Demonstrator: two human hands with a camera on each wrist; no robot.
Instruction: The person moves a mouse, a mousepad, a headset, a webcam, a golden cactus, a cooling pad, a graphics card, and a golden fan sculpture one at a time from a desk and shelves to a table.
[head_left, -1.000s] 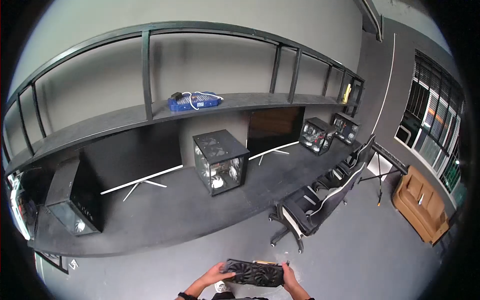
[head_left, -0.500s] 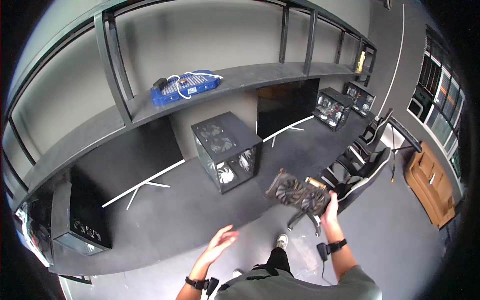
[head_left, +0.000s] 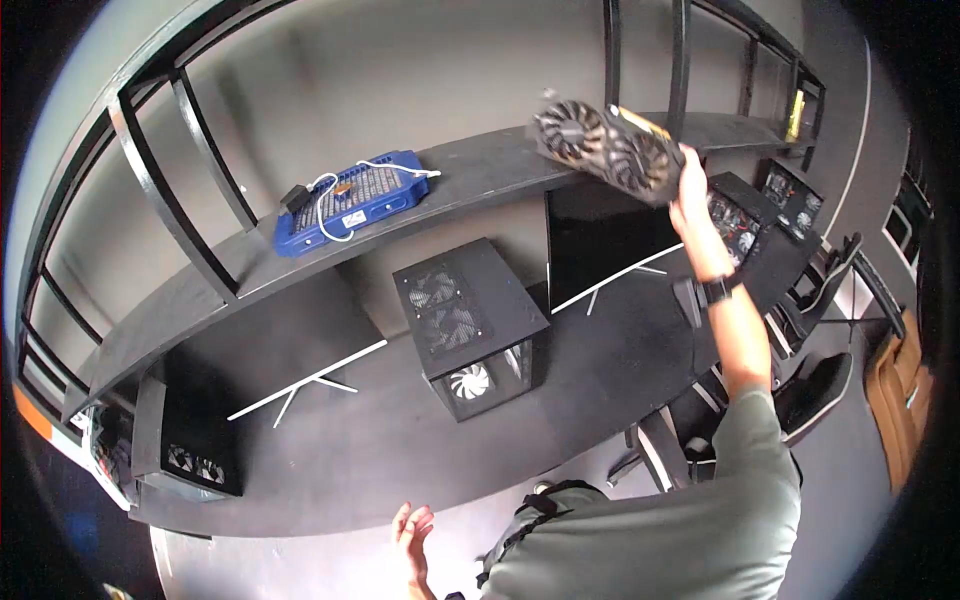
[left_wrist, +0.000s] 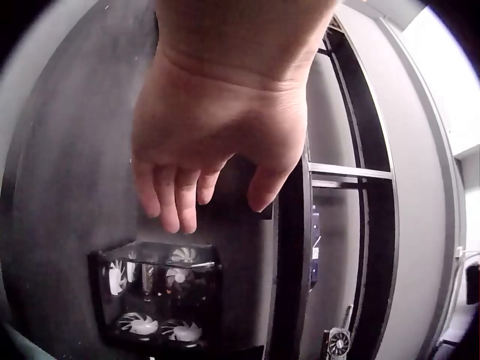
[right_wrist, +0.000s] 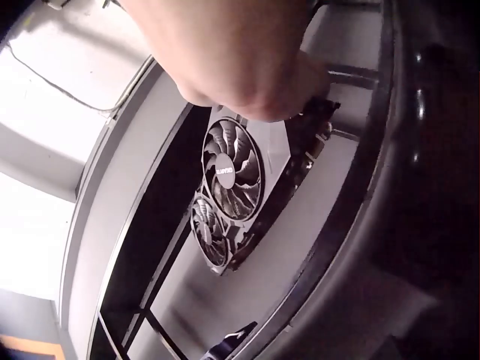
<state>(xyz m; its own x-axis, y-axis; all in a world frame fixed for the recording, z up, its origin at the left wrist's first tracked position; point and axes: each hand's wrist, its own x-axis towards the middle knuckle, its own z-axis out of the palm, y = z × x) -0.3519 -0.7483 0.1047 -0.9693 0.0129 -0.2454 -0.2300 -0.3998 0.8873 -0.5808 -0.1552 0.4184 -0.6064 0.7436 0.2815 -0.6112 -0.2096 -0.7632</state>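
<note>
My right hand (head_left: 690, 192) grips a black two-fan graphics card (head_left: 636, 160) by one end, raised to the height of the shelf (head_left: 490, 160). Both fans face outward in the right wrist view, where the graphics card (right_wrist: 271, 154) hangs below the hand (right_wrist: 240, 67). Low in the head view, my left hand (head_left: 411, 540) holds nothing, close by the desk's front edge. Its fingers are loosely bent in the left wrist view, above a glass-sided computer case (left_wrist: 157, 300) with white fans.
A blue tray-like device (head_left: 365, 205) with a white cable lies on the shelf. Under it, a black computer case (head_left: 480, 300) stands on the desk (head_left: 350, 460) between two monitors. Upright posts (head_left: 180, 200) divide the shelf. Chairs (head_left: 820, 400) stand at the right.
The left hand let go of the graphics card and dropped away. The right hand lifted the card up and forward, from waist level to the shelf. The head view moved closer to the desk.
</note>
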